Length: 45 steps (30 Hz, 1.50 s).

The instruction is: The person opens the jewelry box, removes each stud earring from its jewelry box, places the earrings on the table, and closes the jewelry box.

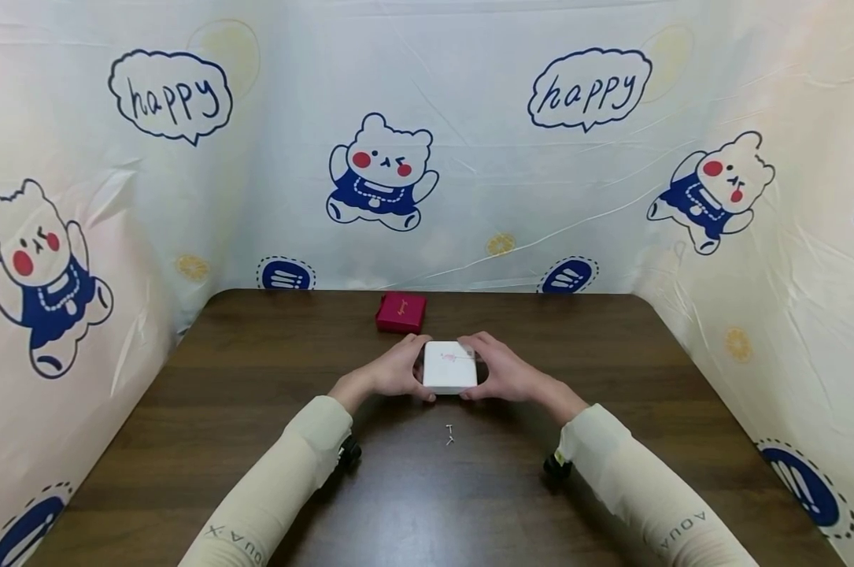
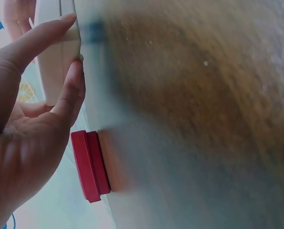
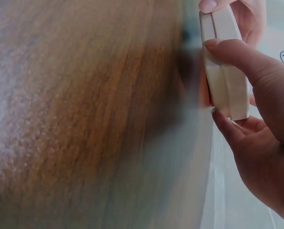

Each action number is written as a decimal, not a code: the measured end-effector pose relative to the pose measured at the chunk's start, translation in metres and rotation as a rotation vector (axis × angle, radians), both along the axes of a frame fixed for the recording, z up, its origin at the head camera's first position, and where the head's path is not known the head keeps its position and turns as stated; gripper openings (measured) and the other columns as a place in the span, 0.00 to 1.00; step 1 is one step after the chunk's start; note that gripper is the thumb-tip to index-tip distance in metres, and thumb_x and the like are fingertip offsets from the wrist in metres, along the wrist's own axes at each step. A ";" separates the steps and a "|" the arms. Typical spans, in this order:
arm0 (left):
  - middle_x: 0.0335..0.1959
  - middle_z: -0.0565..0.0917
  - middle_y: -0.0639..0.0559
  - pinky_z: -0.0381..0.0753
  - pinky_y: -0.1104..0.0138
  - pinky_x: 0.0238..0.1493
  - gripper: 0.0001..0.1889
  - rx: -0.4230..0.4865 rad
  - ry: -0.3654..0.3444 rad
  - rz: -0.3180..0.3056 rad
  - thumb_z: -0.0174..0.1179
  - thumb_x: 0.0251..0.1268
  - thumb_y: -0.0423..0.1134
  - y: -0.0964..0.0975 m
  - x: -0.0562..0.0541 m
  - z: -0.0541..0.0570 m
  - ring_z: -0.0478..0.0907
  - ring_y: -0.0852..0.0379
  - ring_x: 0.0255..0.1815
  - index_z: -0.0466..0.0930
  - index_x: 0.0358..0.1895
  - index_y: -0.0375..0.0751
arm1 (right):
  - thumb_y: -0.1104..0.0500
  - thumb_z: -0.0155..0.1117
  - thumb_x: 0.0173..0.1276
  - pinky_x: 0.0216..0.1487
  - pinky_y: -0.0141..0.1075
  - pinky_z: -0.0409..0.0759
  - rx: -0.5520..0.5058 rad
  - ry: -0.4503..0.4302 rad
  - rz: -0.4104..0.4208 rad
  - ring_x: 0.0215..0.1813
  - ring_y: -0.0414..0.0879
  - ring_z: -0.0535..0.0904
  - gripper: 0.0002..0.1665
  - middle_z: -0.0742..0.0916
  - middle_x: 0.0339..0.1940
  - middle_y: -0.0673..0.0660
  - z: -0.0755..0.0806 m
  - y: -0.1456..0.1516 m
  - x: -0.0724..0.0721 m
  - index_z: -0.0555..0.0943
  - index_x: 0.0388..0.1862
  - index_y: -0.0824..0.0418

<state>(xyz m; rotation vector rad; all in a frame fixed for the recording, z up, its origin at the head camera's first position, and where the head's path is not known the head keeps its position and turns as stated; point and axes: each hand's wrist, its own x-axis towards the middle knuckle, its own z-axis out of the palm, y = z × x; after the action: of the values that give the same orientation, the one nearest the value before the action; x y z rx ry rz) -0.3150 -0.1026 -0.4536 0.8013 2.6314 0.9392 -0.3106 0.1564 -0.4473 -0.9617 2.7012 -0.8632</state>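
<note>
Between both hands is a small white box (image 1: 449,367) with faint pink print on its lid, near the middle of the table. My left hand (image 1: 400,368) grips its left side, thumb on the near face and fingers curled round toward the back. On the opposite side my right hand (image 1: 500,368) holds it in the same way. A seam between lid and base runs along the white box (image 3: 224,67) in the right wrist view. Two tiny silvery pieces (image 1: 449,435) lie on the table just in front of the box; they look like earrings or small pins.
A red box (image 1: 401,312) with gold lettering stands behind the white one, near the table's back edge, and the red box (image 2: 90,164) shows in the left wrist view too. The brown wooden table (image 1: 256,346) is surrounded by a printed curtain (image 1: 469,197).
</note>
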 end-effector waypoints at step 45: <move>0.66 0.70 0.40 0.63 0.42 0.65 0.29 0.077 0.229 0.462 0.73 0.63 0.46 -0.014 -0.021 0.003 0.61 0.37 0.68 0.75 0.65 0.42 | 0.53 0.83 0.56 0.67 0.51 0.75 -0.118 0.014 -0.309 0.63 0.57 0.73 0.53 0.73 0.64 0.65 0.017 0.036 -0.057 0.66 0.75 0.66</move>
<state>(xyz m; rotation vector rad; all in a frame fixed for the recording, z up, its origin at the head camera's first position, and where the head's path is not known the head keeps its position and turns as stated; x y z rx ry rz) -0.3356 -0.1161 -0.4510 0.3298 3.0718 1.1206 -0.3674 0.1923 -0.4301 -0.5775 2.8851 -1.0836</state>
